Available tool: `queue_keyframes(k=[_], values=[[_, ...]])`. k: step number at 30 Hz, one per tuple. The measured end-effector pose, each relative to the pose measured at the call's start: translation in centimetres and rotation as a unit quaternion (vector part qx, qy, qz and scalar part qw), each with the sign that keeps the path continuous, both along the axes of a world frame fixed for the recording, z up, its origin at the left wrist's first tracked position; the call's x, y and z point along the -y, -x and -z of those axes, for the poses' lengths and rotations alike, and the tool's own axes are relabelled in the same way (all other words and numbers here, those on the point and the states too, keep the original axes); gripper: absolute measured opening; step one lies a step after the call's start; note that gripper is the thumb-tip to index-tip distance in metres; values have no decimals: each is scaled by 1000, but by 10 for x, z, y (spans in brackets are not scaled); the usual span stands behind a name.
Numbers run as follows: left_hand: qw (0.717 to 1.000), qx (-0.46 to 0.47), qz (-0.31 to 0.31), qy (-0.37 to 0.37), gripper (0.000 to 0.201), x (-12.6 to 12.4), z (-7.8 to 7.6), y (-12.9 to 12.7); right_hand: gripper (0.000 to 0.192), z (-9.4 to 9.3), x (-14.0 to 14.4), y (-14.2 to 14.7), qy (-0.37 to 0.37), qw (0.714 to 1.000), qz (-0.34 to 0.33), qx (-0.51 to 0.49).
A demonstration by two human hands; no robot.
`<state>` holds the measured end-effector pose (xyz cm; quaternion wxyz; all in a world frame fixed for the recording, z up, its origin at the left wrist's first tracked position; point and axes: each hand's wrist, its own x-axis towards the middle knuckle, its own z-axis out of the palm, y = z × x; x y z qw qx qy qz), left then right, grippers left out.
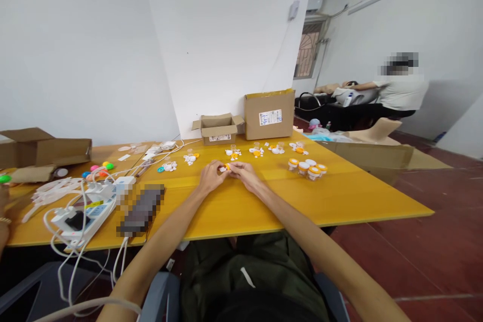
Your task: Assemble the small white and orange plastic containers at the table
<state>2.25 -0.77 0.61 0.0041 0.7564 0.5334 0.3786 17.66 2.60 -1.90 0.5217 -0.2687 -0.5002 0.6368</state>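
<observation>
My left hand and my right hand meet above the yellow table, fingers pinched together. Between their fingertips is a small orange-and-white plastic piece, partly covered by the fingers. Just beyond the hands, small piles of white and orange plastic parts lie in a row with clear cups beside them. To the right of my right hand, several small clear jars with orange-rimmed white lids stand grouped together.
An open cardboard box and a taller closed carton stand at the back. On the left are a power strip with tangled cables, a phone, and coloured balls. Another person sits far right; someone's wrist shows at the left edge.
</observation>
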Motion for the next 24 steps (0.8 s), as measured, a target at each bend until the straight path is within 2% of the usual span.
queue_keyframes(k=[13,24], values=[[998,20,53,-36,8,-3,3,2,32,-2,0,0,17,1000,0,-6],[999,12,17,-34,11,-2,4,1,37,-4,3,1,13,1000,0,-8]])
